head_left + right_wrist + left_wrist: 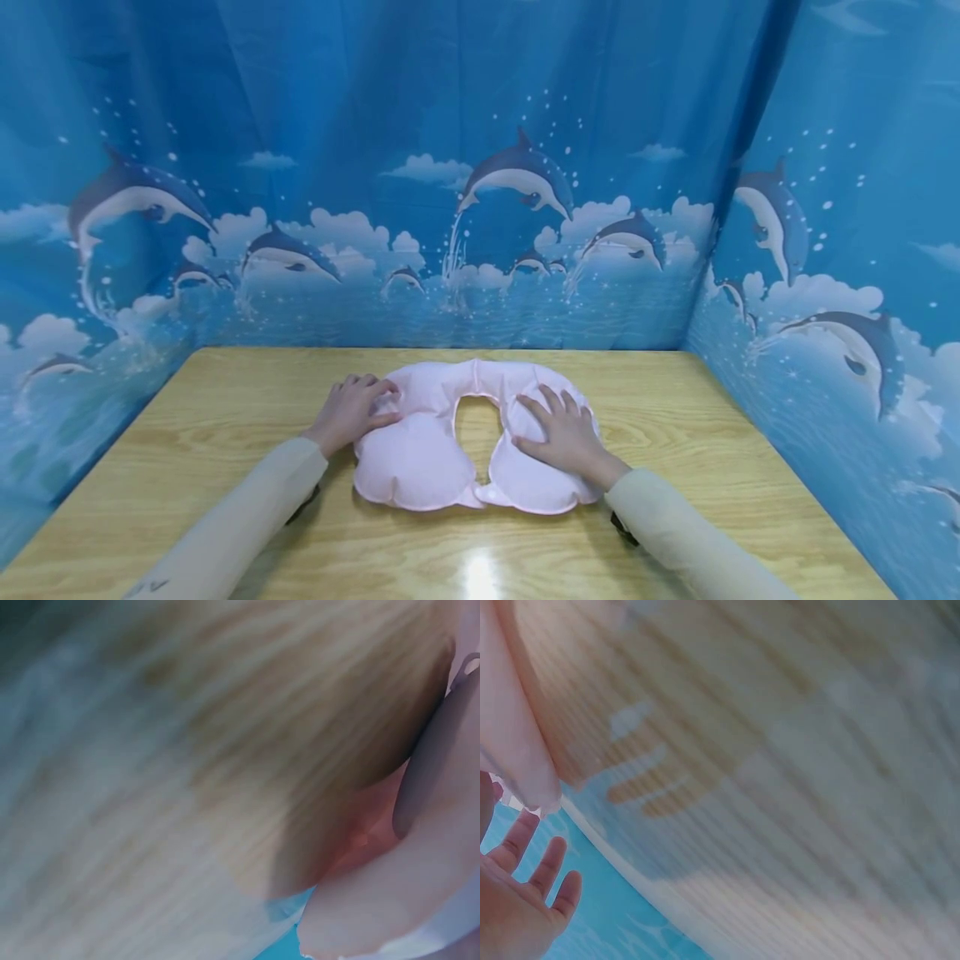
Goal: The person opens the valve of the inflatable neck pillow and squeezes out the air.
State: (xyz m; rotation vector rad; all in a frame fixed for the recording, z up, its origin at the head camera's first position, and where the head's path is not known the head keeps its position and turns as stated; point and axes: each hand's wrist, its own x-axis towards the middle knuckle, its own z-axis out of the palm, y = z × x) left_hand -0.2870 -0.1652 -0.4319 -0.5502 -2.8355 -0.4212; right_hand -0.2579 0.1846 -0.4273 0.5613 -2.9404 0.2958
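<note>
Your left hand (351, 413) and right hand (566, 437) touch the puffy, pale-pink, U-shaped, fabric-like pillow (423, 461), fingers apart. Press both sides evenly.

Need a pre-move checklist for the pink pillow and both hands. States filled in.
1. Pink pillow fully on the table, no overhang: ok.
2. Pillow holding some air: ok, it looks puffed; exact fullness, cannot tell.
3. Left hand touching the pillow's left side: ok.
4. Left hand pinching firmly: cannot tell.
5. Right hand resting on the right side, fingers spread: ok.
6. Pillow's near ends fastened together: cannot tell.
</note>
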